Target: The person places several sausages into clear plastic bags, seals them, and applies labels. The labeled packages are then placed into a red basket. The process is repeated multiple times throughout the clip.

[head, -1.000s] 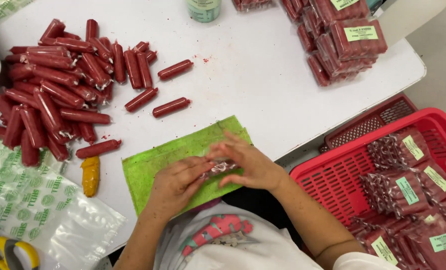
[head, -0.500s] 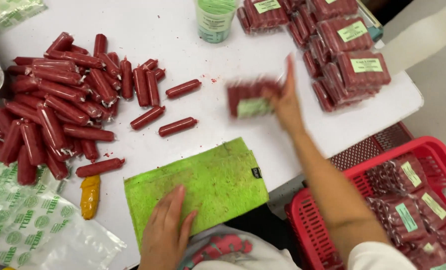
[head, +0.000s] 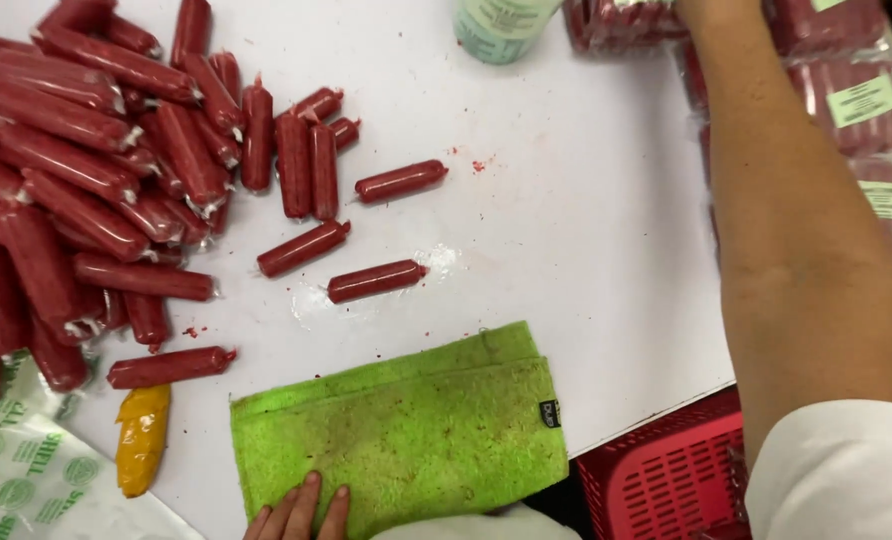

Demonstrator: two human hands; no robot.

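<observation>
Down at the near edge of the white table (head: 586, 260), the left hand (head: 296, 512) rests flat on a folded green cloth (head: 406, 435); only three fingertips (head: 311, 495) show, lying straight and loose on the fabric, gripping nothing. The cloth is speckled with red crumbs and carries a small dark tag at its right side.

The right forearm (head: 796, 250) stretches up across the right part of the table toward the sealed packs of red sausages (head: 866, 110) stacked by the far right corner. The right hand itself is cut off by the top of the frame, so I cannot tell whether its fingers are spread or closed on anything.

Round about: a big heap of loose red sausages (head: 76, 190) fills the left side, with four strays lying apart between the heap and the cloth (the nearest one (head: 376, 281) sits in a small wet smear). A yellow sausage-shaped piece (head: 143, 440) lies just left of the cloth, beside clear printed bags (head: 26, 480) at the near left corner. A pale green cup (head: 501, 25) stands at the far edge, and a red plastic basket (head: 666, 480) sits below the table's near right edge. Nothing lies between arm and packs.

Half a second ago the right hand was in view carrying a labelled pack toward the stack; now that hand and pack have passed out of sight, while the left hand stays on the cloth.
</observation>
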